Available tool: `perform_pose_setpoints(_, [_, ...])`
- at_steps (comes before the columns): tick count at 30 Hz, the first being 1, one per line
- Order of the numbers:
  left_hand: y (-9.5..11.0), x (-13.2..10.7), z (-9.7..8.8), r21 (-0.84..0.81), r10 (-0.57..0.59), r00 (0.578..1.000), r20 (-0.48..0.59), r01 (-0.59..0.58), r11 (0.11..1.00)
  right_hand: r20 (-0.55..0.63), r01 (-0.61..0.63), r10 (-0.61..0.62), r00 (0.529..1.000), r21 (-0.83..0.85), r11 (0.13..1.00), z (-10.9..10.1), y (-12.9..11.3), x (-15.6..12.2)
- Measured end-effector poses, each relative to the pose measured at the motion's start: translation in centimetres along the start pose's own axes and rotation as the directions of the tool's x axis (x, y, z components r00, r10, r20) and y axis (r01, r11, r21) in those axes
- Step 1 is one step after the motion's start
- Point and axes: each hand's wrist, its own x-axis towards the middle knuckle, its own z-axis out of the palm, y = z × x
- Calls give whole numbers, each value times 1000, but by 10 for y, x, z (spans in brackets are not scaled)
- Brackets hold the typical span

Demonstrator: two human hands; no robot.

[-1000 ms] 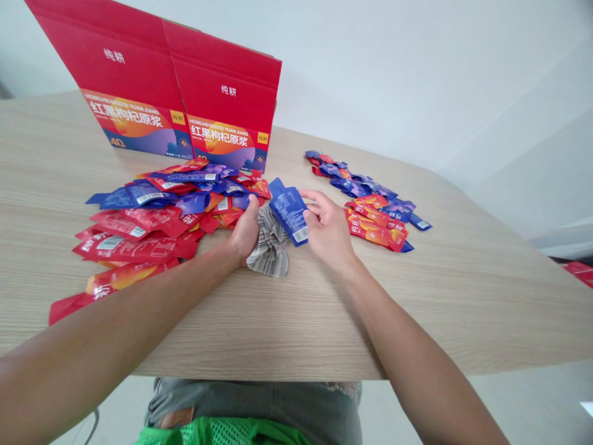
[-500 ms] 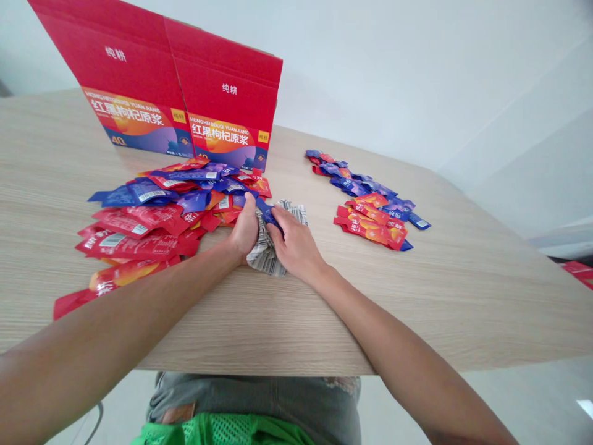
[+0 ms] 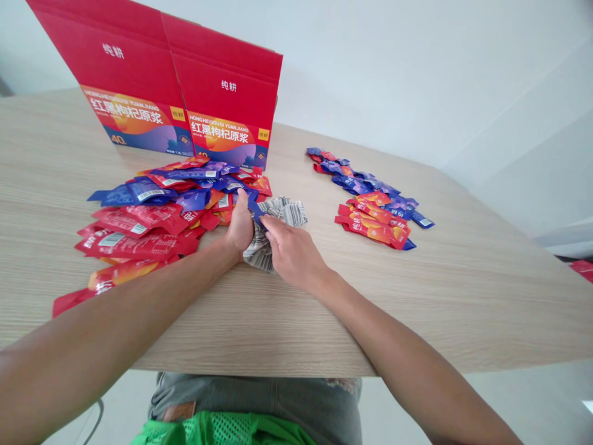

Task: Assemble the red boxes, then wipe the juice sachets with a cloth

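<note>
A blue sachet (image 3: 256, 212) is held between my hands, its upper end beside the mixed pile. My left hand (image 3: 241, 227) is closed around the sachet's left side, thumb pointing up. A grey-and-white striped cloth (image 3: 260, 252) is bunched under and around the sachet. My right hand (image 3: 296, 250) is closed on the cloth from the right, with its fingertips against the sachet. The sachet's lower part is hidden by the cloth and fingers. Just left of my left hand lies a heap of red and blue sachets (image 3: 139, 232).
A tall red carton (image 3: 222, 102) stands open behind the heap. On the right, blue sachets (image 3: 365, 183) form a slanting row, with red sachets (image 3: 373, 225) in front. The wooden table's (image 3: 278, 340) front edge is near my body.
Both hands have shifted slightly left with the sachet and cloth. My right fingers have straightened somewhat along the sachet, and less of it shows.
</note>
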Motion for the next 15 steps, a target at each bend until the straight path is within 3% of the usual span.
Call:
perform_pose_setpoints(3, [3,-3,5,-76,-68,998,-5,67,995,-72,-50,55,996,78,996,-8,4,0])
perform_pose_setpoints(6, [5,-8,11,-79,-113,993,32,115,990,-248,-96,159,956,249,964,-14,19,3])
perform_pose_setpoints(8, [6,-12,14,-71,-117,991,67,122,990,-322,-130,290,902,438,890,-13,31,7])
perform_pose_setpoints(11, [5,-15,16,-74,-141,985,95,148,986,-287,-182,437,852,621,762,-5,45,12])
perform_pose_setpoints(13, [4,-15,16,-74,-164,983,88,171,983,-336,-183,412,847,543,820,2,51,14])
perform_pose_setpoints(15, [4,-13,13,-57,-168,983,77,173,983,-424,-157,293,857,326,932,8,52,14])
